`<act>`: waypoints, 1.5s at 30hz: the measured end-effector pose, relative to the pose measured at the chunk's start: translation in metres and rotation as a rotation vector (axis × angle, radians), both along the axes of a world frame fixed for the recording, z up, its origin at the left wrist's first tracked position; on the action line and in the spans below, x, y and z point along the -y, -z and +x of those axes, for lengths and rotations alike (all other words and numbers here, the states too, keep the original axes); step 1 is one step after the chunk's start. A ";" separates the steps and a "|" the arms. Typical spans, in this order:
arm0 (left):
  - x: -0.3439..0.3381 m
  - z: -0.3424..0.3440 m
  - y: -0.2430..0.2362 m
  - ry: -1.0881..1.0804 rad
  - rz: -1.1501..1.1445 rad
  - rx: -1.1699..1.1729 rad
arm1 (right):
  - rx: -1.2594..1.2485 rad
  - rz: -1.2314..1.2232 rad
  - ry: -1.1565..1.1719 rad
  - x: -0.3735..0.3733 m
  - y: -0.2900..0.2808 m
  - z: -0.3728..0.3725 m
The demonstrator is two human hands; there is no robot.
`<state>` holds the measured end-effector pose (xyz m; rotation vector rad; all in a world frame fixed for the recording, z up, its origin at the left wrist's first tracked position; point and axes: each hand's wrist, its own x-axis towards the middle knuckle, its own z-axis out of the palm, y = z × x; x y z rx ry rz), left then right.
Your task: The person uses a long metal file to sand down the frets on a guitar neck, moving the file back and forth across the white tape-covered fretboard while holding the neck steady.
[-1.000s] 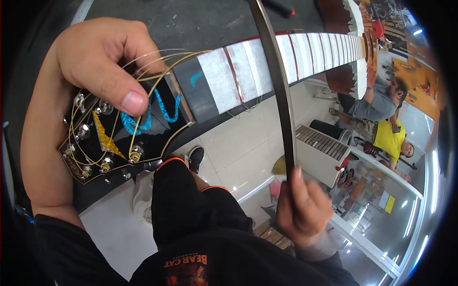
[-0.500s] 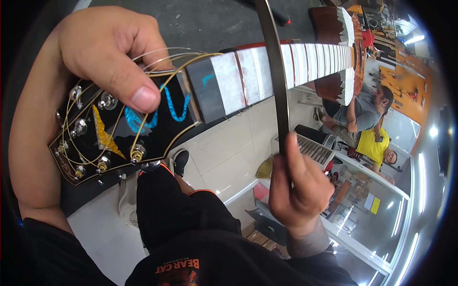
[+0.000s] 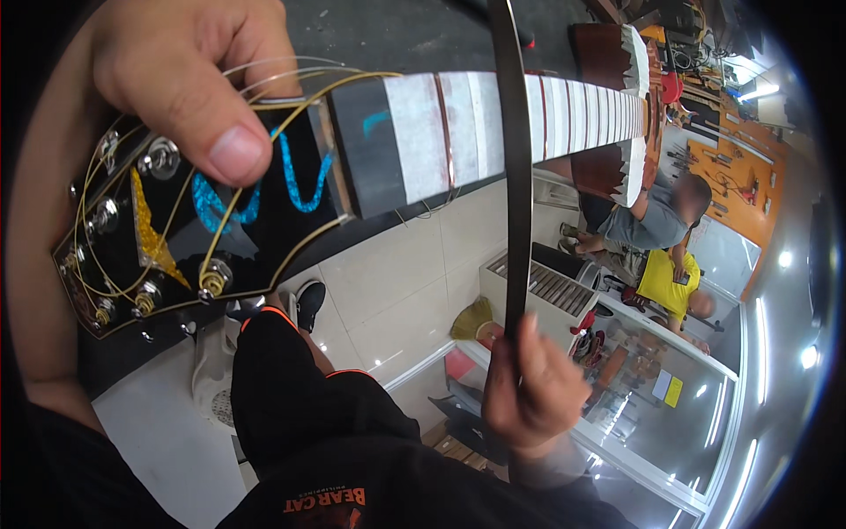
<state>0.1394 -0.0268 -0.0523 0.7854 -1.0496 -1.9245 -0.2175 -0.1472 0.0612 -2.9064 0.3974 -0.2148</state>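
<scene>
Across the fretboard (image 3: pixel 493 123), right hand (image 3: pixel 529 392) holds a straightedge (image 3: pixel 514 176)

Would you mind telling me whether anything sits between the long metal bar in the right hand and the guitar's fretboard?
Nothing visible does. The right hand holds the metal bar by its lower end, and the bar crosses directly over the fretboard. The loose strings curl near the headstock under the left hand, clear of the bar.

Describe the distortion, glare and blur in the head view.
Head view: the fisheye bends the guitar neck and the floor tiles toward a dark rim; ceiling lights glare at right and reflect off the glossy headstock; the left hand, very close, looks oversized and soft; the metal straightedge in the right hand stays sharp.
</scene>
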 end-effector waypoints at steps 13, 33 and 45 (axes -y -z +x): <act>0.003 -0.002 0.003 -0.071 -0.112 -0.015 | -0.101 -0.026 0.019 -0.011 -0.004 -0.087; 0.009 0.005 0.004 0.179 0.137 -0.237 | -0.023 0.017 0.056 -0.016 0.003 -0.078; 0.011 0.002 -0.010 0.166 0.054 -0.252 | 0.000 -0.041 0.007 -0.008 0.010 -0.029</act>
